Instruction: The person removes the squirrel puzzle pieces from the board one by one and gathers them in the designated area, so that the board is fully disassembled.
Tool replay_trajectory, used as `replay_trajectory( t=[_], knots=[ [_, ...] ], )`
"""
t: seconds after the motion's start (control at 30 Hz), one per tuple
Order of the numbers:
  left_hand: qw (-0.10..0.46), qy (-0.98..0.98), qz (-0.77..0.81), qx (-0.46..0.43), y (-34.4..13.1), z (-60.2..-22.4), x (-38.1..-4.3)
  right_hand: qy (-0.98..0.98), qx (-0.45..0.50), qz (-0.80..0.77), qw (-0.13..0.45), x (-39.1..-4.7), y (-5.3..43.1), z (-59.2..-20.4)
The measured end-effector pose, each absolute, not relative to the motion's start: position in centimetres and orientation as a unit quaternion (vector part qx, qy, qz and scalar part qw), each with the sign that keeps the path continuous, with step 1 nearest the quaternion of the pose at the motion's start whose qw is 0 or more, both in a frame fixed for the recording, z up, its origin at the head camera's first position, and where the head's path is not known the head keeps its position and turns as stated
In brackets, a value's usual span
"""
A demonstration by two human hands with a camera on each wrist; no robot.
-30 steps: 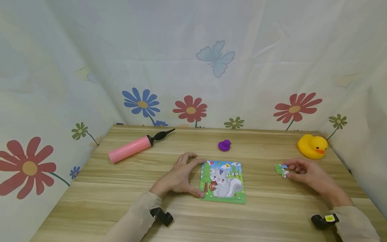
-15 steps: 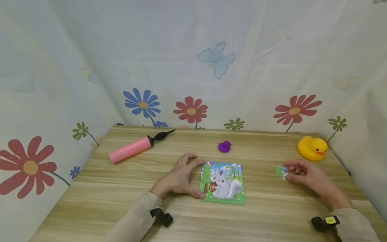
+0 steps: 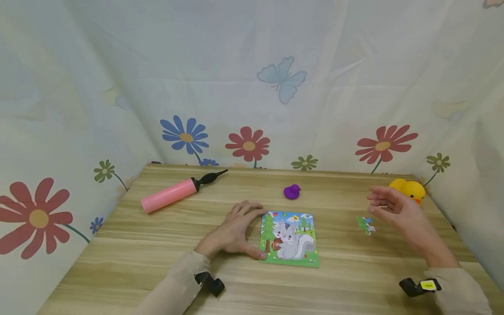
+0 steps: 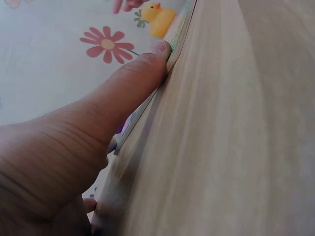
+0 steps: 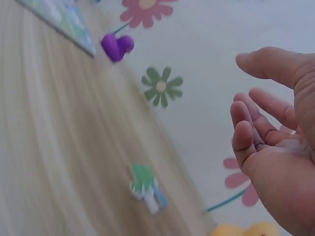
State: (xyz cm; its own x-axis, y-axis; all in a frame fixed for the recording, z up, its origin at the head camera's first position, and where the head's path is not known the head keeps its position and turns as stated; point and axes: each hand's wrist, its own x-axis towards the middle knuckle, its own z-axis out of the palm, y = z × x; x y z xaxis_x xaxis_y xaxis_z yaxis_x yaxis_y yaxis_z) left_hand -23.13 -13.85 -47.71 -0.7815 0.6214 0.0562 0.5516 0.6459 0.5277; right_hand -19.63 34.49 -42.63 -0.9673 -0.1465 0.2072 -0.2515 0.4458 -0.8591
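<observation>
A squirrel jigsaw puzzle lies flat on the table, looking like one whole square picture. My left hand spreads along its left side. The thumb touches the near left corner and the index finger the far left corner; the left wrist view has the straight thumb on the puzzle's edge. To the right lies a small green, blue and white puzzle piece on the table. My right hand is raised just beyond and right of that piece, thumb apart from the loosely bent fingers, nothing between them.
A pink hand pump with a black nozzle lies at the back left of the wooden table. A small purple duck sits behind the puzzle. At the back right, a yellow duck is partly hidden by my right hand. A flowered curtain surrounds the table.
My right hand has let go of the puzzle piece and risen up and away from it toward the yellow duck. My left hand and the squirrel puzzle have stayed in place.
</observation>
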Motion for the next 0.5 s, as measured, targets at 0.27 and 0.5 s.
replay_trajectory(
  t=[0.27,0.5],
  knots=[
    [0.069,0.903,0.272,0.324,-13.8,-47.7,-23.1,-0.834,0.165,0.525,0.039,-19.2,31.3,-40.0],
    [0.065,0.9,0.273,0.334,-13.8,-47.7,-23.1,-0.828,0.188,0.526,0.048,-19.2,29.7,-39.4]
  ],
)
